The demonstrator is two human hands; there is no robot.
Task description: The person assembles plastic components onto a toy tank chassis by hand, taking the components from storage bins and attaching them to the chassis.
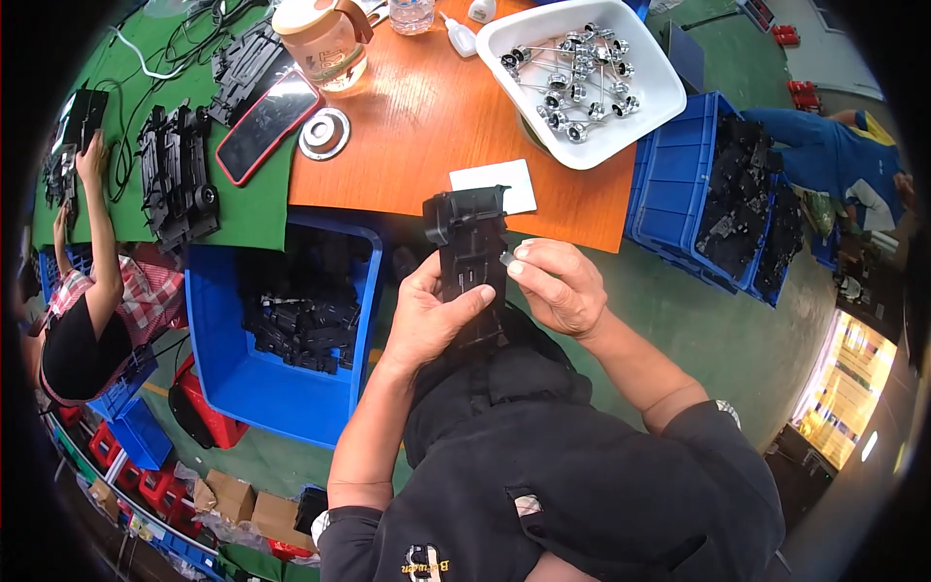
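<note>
My left hand grips a long black plastic chassis, thumb laid across its face. The piece is held tilted upright in front of my lap, its boxy upper end overlapping the near edge of the table. Close by its right side, my right hand pinches a small greyish piece between thumb and fingertips; its exact kind is too small to make out. Behind the chassis, a white sheet of paper lies on the wooden tabletop.
A white basin holds several wheel-and-axle sets. Left of it are a drinks jug, phone and round disc. Black chassis lie on green cloth. Blue bins of black parts flank me. A co-worker's hand works far left.
</note>
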